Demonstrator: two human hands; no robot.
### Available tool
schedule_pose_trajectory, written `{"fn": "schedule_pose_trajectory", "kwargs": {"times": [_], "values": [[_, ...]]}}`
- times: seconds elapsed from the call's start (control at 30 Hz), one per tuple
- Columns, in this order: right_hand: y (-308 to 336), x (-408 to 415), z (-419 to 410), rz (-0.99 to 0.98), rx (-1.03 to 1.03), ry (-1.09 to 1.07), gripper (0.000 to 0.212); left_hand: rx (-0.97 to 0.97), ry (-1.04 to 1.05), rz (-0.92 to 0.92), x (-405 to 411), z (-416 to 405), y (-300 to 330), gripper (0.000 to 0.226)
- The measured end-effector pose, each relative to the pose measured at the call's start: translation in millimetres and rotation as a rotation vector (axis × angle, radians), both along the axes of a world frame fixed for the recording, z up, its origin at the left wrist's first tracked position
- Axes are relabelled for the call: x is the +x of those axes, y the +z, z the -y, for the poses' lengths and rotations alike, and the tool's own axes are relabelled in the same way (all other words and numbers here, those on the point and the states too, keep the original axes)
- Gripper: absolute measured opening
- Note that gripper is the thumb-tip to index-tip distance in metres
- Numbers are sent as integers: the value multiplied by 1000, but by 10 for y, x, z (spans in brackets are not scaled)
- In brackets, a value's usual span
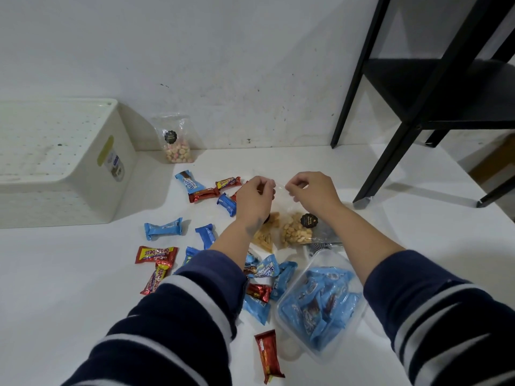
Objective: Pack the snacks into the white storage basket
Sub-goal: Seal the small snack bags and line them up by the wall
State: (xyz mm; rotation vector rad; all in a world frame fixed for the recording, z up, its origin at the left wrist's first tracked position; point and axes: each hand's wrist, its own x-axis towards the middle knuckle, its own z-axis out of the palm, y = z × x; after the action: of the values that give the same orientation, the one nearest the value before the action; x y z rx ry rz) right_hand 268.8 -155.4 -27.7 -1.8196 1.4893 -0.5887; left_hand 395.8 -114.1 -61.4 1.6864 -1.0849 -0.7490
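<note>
Clear snack bag (292,229) top pinched by left hand (255,197) fingers and right hand (312,193) fingers; white basket (67,168) far left.

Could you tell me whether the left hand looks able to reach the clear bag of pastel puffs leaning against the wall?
Probably not yet: the left hand pinches the clear cracker bag, though open floor leads to the puff bag.

Head view, forward-down, close above floor (55,274)

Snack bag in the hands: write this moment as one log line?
left hand: pinches clear snack bag top | right hand: pinches same | white basket: tipped over
</note>
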Motion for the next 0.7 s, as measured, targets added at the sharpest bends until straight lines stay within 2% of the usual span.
{"fn": "schedule_pose_trajectory", "kwargs": {"times": [0.2,0.27,0.33,0.43,0.53,0.63,0.7], "values": [[-49,35,27,-67,17,-61,27,-12,5,-35,2,-76,-70,16],[-69,55,30,-50,20,-25,27,-27,2,28,35,-105,-112,17],[-72,57,27,-6,50,-21,24,-42,15,171,95,-172,-182,17],[-85,40,30,59,83,-52,16,-3,-17,351,216,-311,-297,43],[-142,44,-35,161,72,-83,8,186,-261,351,308,-420,-408,78],[-267,51,-181,276,31,-139,24,280,-307,391,324,-453,-493,88],[-365,41,-282,257,35,-145,30,270,-264,365,315,-443,-496,86]]}}
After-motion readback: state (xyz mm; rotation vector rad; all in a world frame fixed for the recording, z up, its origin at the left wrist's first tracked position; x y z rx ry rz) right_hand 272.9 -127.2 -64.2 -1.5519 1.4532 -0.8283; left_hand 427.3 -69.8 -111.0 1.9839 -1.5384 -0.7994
